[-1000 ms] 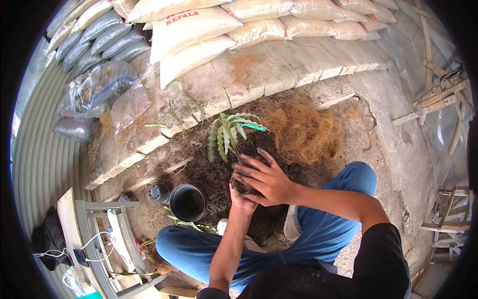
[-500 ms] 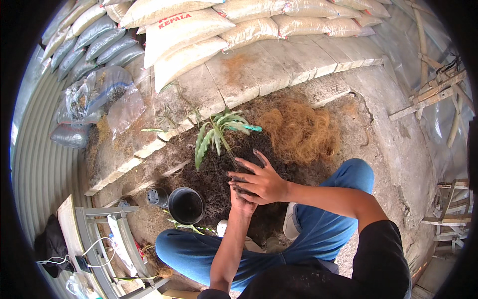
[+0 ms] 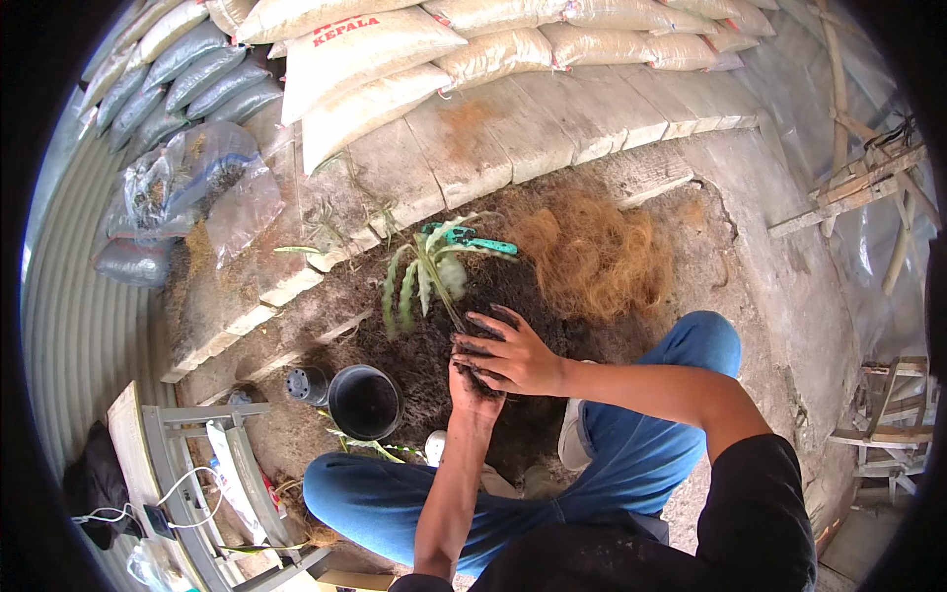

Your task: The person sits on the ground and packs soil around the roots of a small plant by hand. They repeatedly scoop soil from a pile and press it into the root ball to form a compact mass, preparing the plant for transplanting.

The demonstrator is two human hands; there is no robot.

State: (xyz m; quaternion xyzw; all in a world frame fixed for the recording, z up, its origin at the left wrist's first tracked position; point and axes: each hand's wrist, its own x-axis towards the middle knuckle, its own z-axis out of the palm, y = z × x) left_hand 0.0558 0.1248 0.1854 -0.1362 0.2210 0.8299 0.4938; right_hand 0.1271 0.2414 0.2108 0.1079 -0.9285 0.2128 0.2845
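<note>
Over dark soil (image 3: 414, 345), both hands (image 3: 493, 365) clasp the plant's (image 3: 424, 276) base.

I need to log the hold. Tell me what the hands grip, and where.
Both hands, left hand and right hand, grip the plant at its soil-covered base, low on the stem, above the dark soil pile. The leaves stay free.

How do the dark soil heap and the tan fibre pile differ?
The soil heap is near-black and fine-grained; the fibre pile is orange-tan and stringy. The soil heap lies under both hands, left hand and right hand, and carries the green plant; the fibre pile lies untouched farther right. Both rest loose on the concrete floor.
</note>
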